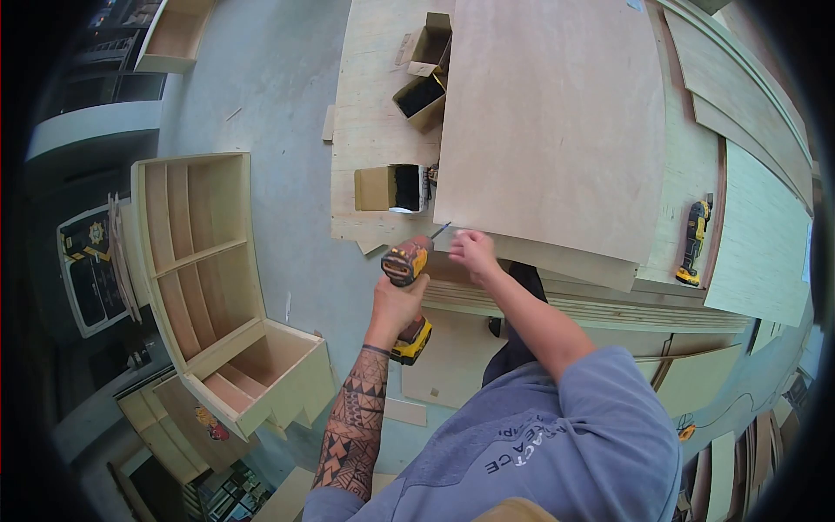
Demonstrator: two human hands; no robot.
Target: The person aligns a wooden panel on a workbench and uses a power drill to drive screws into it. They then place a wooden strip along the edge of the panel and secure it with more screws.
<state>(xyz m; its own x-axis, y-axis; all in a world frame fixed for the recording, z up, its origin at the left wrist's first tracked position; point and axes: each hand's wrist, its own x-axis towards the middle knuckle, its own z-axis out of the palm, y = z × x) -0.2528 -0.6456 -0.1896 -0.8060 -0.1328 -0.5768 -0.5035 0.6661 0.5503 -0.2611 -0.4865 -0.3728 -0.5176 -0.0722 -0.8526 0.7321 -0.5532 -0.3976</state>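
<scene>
My left hand [402,300] is wrapped round the grip of a yellow and black cordless drill [407,261]. Its long bit [441,231] points up and right, with the tip at the near left corner of a large plywood panel [548,122]. Just right of the tip is my right hand [474,252], its fingers pinched together; whatever is between them is too small to make out. Beyond the drill, an open cardboard box [374,190] with dark contents lies beside the panel's left edge.
Two more open boxes, one upper [431,43] and one lower [422,100], sit farther back. A yellow power tool [694,241] lies at the right. Wooden shelving [202,252] stands on the floor to the left. Stacked sheets [739,113] fill the far right.
</scene>
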